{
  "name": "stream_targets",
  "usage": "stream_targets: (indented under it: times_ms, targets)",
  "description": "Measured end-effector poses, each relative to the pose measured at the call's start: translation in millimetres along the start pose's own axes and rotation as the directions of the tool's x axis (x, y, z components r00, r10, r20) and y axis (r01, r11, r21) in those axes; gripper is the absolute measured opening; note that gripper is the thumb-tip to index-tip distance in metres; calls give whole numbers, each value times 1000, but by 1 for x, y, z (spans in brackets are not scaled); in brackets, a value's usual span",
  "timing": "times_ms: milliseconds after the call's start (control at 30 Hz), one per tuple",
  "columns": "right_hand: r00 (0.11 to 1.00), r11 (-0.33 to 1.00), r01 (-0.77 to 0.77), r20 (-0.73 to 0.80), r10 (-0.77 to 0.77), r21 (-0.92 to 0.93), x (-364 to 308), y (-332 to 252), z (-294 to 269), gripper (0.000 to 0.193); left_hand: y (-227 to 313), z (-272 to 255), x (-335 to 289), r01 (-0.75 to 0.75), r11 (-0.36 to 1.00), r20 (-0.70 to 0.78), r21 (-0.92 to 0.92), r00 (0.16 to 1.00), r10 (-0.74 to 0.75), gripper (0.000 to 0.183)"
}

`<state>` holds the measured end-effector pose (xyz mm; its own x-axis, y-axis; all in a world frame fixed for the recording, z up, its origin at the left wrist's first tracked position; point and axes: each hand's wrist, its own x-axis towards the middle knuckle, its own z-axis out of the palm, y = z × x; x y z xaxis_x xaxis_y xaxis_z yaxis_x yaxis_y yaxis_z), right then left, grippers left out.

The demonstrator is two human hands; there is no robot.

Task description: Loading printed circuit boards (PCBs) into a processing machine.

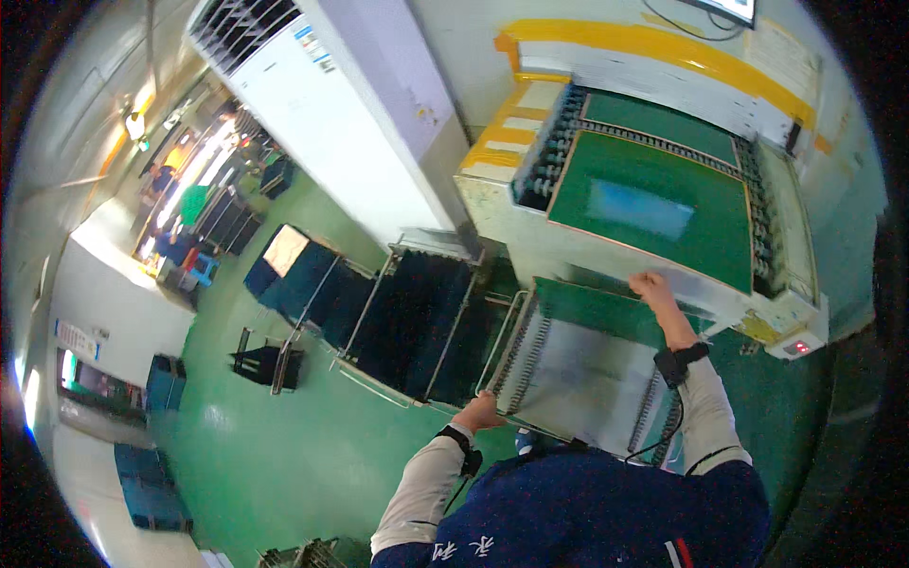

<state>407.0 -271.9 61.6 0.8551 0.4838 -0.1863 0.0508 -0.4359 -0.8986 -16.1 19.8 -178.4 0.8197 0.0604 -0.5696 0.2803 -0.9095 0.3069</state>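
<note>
L hand (478, 413) gripping metal rack (578, 379) edge, R hand (651, 287) clutching green board (606, 308).

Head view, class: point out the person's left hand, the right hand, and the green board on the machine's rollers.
left hand (478, 413), head view, on the knuckles at the rack's near edge.
right hand (651, 287), head view, on the hand's back.
green board (653, 208), head view, on its flat top.

- We cannot tell whether the left hand (478, 413) grips the metal rack (578, 379); its fingers lie behind the rack's edge.
- We see the right hand (653, 289) at the green board (606, 308), but its fingertips are hidden.
- The wall screen (729, 8) is cut off by the top edge.
- The distant people and stalls (185, 204) are too small and blurred to make out.
</note>
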Motion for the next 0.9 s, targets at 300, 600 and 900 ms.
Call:
stream_targets:
  times_ms: [300,600,900]
  targets:
    - [969,559,224,122,-215,-798,-7,65,37,30,36,-37,-27,105,986,-89,-129,989,-117,74]
    - [980,524,170,85,-181,-835,22,83,33,31,74,-97,-67,152,976,-11,-154,988,-156,68]
    - [986,495,130,58,-159,-859,17,71,37,30,72,-85,-62,170,977,-73,-126,981,-180,75]
